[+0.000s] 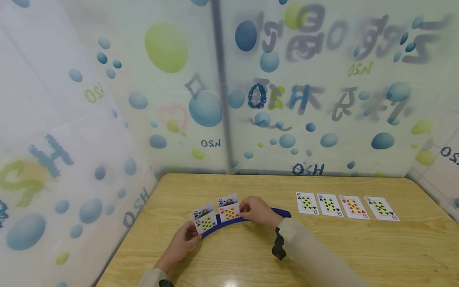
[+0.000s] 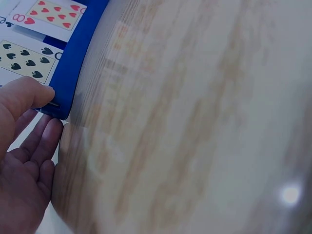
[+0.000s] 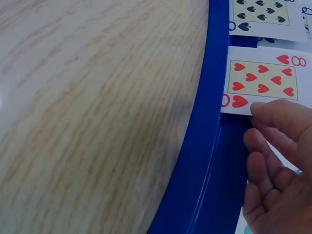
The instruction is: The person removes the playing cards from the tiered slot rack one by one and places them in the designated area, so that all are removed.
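Note:
A curved blue card holder (image 1: 229, 223) lies on the table, with two pairs of playing cards upright in its left half. My left hand (image 1: 183, 240) grips the holder's left end; in the left wrist view the thumb presses its front and the fingers are behind. Beside that hand stands an eight of spades (image 2: 24, 61), a face card (image 1: 204, 210) partly hidden behind it. My right hand (image 1: 259, 210) pinches the right edge of an eight of hearts (image 3: 263, 80), seated in the holder in front of another face card (image 1: 228, 199).
To the right, several number cards lie face up in a row, among them a red-suited card (image 1: 354, 207) and a black-suited card (image 1: 381, 208) at the end. Behind the wooden table (image 1: 287, 255) hangs a bubble-patterned curtain (image 1: 322, 99).

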`<move>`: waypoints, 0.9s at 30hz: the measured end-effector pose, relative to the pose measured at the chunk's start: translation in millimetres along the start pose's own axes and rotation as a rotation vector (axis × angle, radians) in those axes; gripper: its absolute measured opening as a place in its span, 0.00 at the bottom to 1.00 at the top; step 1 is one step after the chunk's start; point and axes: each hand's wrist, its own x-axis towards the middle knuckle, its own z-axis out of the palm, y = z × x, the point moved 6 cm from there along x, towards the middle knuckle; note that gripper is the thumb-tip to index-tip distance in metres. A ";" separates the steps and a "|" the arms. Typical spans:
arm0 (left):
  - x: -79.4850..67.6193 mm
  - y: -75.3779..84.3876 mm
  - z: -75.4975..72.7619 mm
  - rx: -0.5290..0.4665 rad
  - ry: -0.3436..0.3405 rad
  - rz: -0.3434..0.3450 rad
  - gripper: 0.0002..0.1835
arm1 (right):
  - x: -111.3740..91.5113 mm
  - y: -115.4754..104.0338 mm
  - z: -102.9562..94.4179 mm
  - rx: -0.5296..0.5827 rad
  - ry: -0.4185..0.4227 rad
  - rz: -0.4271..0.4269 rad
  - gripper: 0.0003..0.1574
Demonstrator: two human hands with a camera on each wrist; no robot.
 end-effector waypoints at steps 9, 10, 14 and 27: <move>1.2 1.5 0.4 0.004 0.003 0.003 0.14 | -0.9 -1.0 3.4 -0.062 0.042 -0.011 0.03; 1.3 1.3 0.2 0.004 0.006 0.003 0.14 | -0.7 -1.6 3.7 -0.075 0.044 -0.020 0.04; 0.6 0.9 0.1 0.001 0.017 0.000 0.14 | 0.1 -3.6 4.4 -0.125 0.048 -0.037 0.04; -1.3 2.4 -0.2 -0.017 -0.001 0.001 0.15 | 1.6 -0.1 5.6 -0.105 0.077 -0.032 0.03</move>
